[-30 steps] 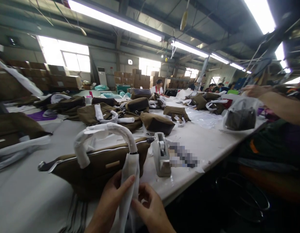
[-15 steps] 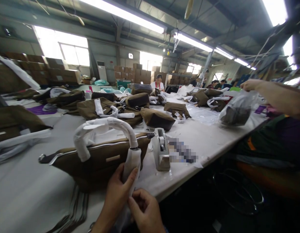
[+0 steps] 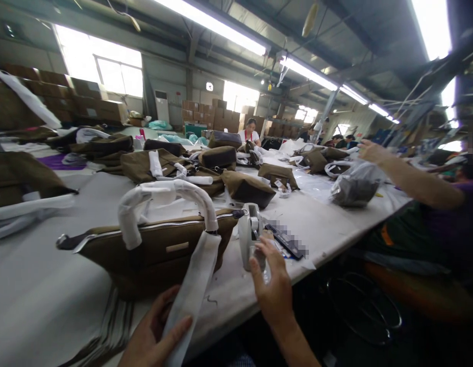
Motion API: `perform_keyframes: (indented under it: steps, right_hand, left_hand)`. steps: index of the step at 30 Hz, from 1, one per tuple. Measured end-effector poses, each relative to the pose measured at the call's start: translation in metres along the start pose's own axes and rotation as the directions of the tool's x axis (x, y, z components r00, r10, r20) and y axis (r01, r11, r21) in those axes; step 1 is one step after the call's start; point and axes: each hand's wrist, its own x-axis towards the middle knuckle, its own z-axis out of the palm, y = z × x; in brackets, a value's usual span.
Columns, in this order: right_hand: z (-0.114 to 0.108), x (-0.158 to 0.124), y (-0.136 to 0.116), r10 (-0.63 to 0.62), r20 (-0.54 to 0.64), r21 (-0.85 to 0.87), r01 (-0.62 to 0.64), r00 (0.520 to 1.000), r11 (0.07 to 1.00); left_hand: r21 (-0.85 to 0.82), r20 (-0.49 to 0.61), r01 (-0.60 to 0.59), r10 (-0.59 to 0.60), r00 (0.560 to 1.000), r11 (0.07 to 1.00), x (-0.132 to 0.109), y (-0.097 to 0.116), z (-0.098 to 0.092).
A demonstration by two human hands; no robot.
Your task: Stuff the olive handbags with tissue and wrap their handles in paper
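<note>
Nearest the camera, a long white non-woven wrapping strip (image 3: 192, 285) runs slantwise from the lower edge of the view up to the base of a bag handle. It is flat, soft and matte, widening a little toward its upper end. The olive-brown canvas handbag (image 3: 152, 255) it belongs to lies on its side on the pale grey worktable (image 3: 37, 306), with a silver zip along the top and a small tan label patch on its face (its arched handle (image 3: 163, 196) is already swathed in the same white material).

Just right of the bag stands a grey desktop tape dispenser (image 3: 248, 232), and beside that a dark flat object, blurred out, near the table edge. Farther back, more olive bags (image 3: 244, 188) with wrapped handles crowd the table. At the right a co-worker's arm (image 3: 404, 173) stretches over the table, holding a clear plastic bag with a dark bundle inside (image 3: 354, 186). Stacked brown cartons (image 3: 205, 114) line the far wall under bright windows.

The left hand (image 3: 152, 336) cradles the strip's lower end, fingers loosely curled beneath it and the thumb laid over its edge. The right hand (image 3: 272, 285) is at the dispenser, fingers half open with the fingertips at its front; whether they pinch tape cannot be told.
</note>
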Motion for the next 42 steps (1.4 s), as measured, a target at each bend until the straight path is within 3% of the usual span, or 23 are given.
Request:
perform_keyframes:
  steps: [2,5,7,13,17,21,26,29,31,33,36,39,42]
  right_hand:
    - [-0.009,0.032,0.019,0.104,-0.043,-0.039,-0.106,0.994,0.994]
    - [-0.013,0.060,0.039,0.282,0.121,0.049,-0.290,0.952,0.956]
    - [-0.014,0.065,0.039,0.322,0.179,0.106,-0.344,0.930,0.933]
    - [-0.030,0.042,0.008,0.426,0.148,0.376,-0.450,0.892,0.810]
    - [-0.031,0.014,0.008,0.585,0.210,0.384,-0.617,0.783,0.687]
    - [-0.013,-0.006,0.031,0.687,0.183,0.452,-0.680,0.704,0.577]
    - [0.000,-0.008,0.054,0.672,0.130,0.425,-0.653,0.730,0.627]
    - [-0.005,-0.015,0.039,0.608,0.149,0.391,-0.611,0.780,0.689]
    - [-0.007,-0.024,0.016,0.500,0.289,0.377,-0.577,0.816,0.724]
    - [-0.003,-0.036,-0.010,0.367,0.509,0.387,-0.588,0.778,0.711]
    - [0.014,-0.050,-0.039,0.239,0.719,0.388,-0.662,0.652,0.641]
    - [0.036,-0.056,-0.048,0.266,0.741,0.326,-0.676,0.617,0.661]
    - [0.049,-0.055,-0.046,0.324,0.675,0.188,-0.579,0.663,0.794]
  left_hand:
    - [0.040,0.014,-0.021,0.020,1.000,0.999,0.002,0.004,-0.001]
    - [0.102,0.065,-0.055,0.049,0.997,0.993,0.005,0.007,-0.001]
    - [0.141,0.085,-0.071,0.060,0.995,0.987,0.007,0.008,0.000]
    - [0.148,0.050,-0.067,0.061,0.997,0.987,0.012,0.004,-0.001]
    - [0.197,0.062,-0.093,0.082,0.995,0.976,0.015,0.000,-0.002]
    - [0.223,0.073,-0.094,0.080,0.994,0.970,0.017,-0.002,-0.002]
    - [0.183,0.084,-0.094,0.080,0.993,0.979,0.016,0.001,0.002]
    - [0.180,0.067,-0.100,0.090,0.994,0.979,0.014,0.002,0.004]
    - [0.176,0.063,-0.106,0.096,0.993,0.979,0.014,0.003,0.005]
    - [0.171,0.077,-0.121,0.109,0.991,0.978,0.014,0.003,0.006]
    - [0.192,0.137,-0.153,0.128,0.982,0.969,0.015,0.001,0.003]
    - [0.250,0.162,-0.187,0.149,0.975,0.950,0.013,0.002,-0.001]
    - [0.325,0.159,-0.224,0.181,0.971,0.919,0.010,0.001,-0.004]
